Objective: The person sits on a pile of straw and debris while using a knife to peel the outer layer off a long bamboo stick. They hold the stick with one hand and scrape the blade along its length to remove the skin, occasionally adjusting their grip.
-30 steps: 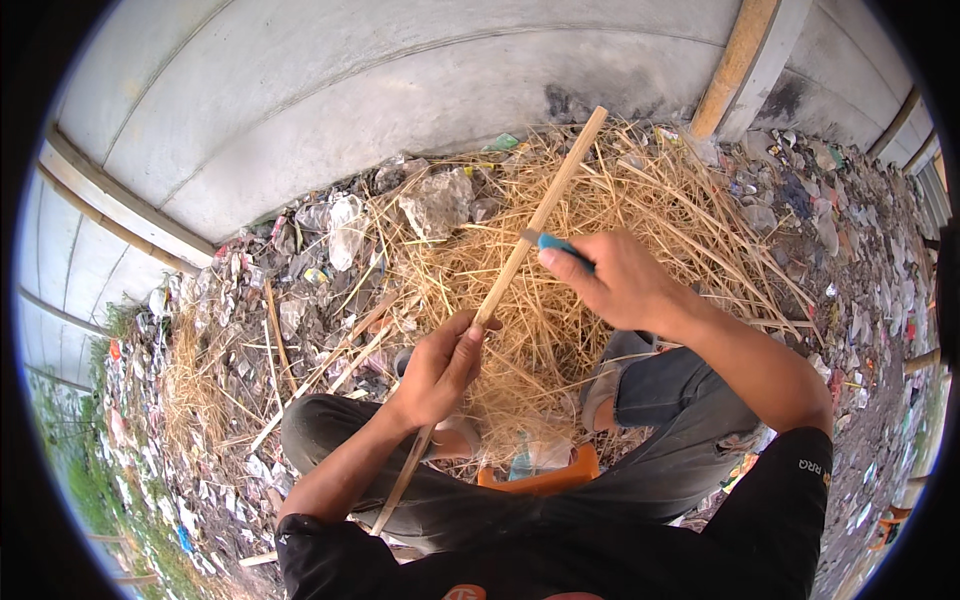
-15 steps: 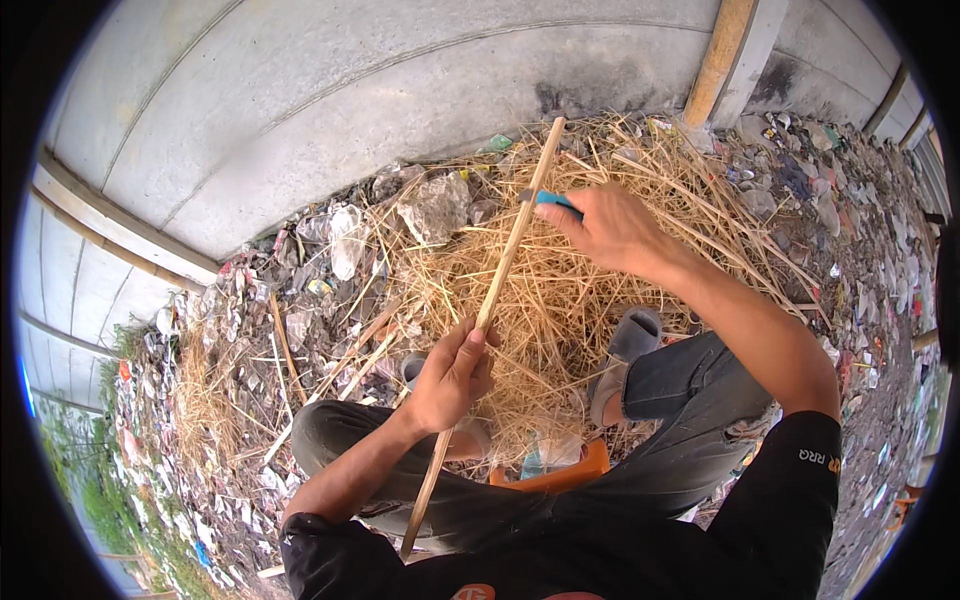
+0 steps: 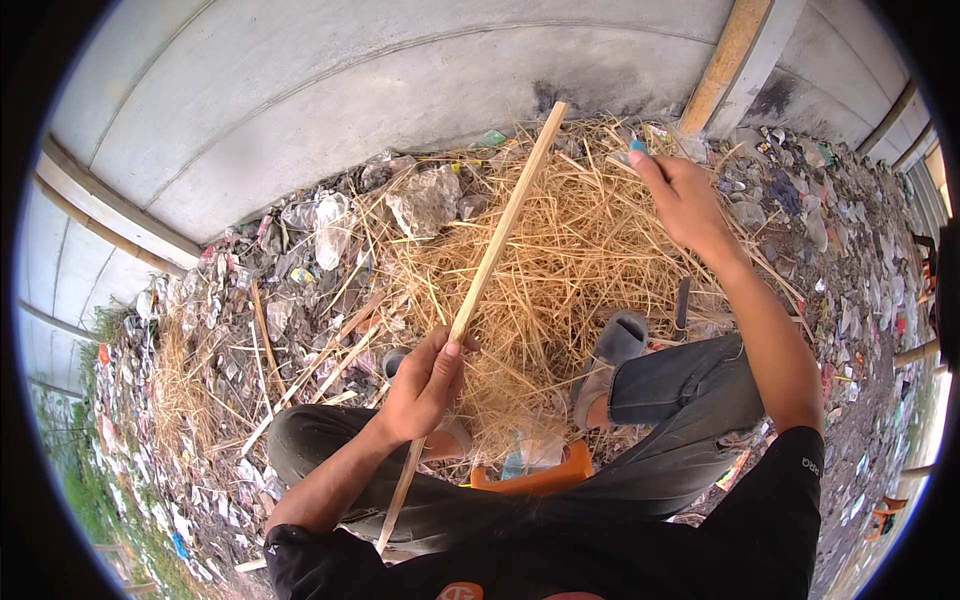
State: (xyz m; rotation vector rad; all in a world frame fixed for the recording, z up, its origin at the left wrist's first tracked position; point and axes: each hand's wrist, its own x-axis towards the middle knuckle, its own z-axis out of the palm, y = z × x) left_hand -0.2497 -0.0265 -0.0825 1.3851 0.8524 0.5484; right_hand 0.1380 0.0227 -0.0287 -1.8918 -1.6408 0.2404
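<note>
Stick: long pale bamboo strip (image 3: pixel 500 235), slanting from lap level up over the straw pile (image 3: pixel 590 260) toward the concrete wall (image 3: pixel 400 110).
Left hand (image 3: pixel 425 385): fingers wrapped shut around the strip near its middle; sole grip on it.
Right hand (image 3: pixel 685 200): stretched out well clear of the strip, fingers curled on a small blue-handled tool (image 3: pixel 637 150); blade not visible.
Seat: orange stool (image 3: pixel 535 478), low, between the knees.
Risk, strip: held at one point only, the long free end could swing or bend, likely slipping when worked.
Risk, tool: edge unseen; a pass toward the gripping fingers could cut them.
Risk, footing: sandals (image 3: pixel 615 345) among litter (image 3: pixel 290 270) and loose straw; unsteady.
</note>
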